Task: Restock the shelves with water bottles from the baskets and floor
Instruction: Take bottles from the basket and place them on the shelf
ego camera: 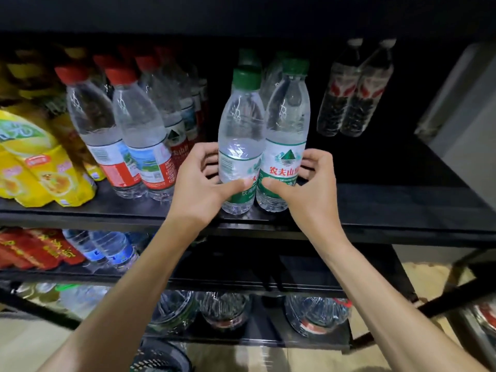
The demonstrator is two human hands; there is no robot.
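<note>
Green-capped water bottles, left one point(241, 146) and right one point(285, 140), are standing on the shelf point(375, 210), left hand point(200, 183) and right hand point(308, 186) each wrapped around one. Placing step; next I'd guess slide them back, then let go.

Four green-capped bottles point(241, 135) are being counted dead centre, two in front, two behind. At ten o'clock red-capped bottles point(94, 124) are being tallied: two in front, at least three more caps behind. Two white-capped dark bottles point(354, 95) are being logged at two o'clock. At least two blue-labelled bottles point(112, 251) are being picked out at eight o'clock, three big clear bottles point(225, 310) at six. Two hands are being counted: left hand point(198, 183), right hand point(308, 183).
</note>
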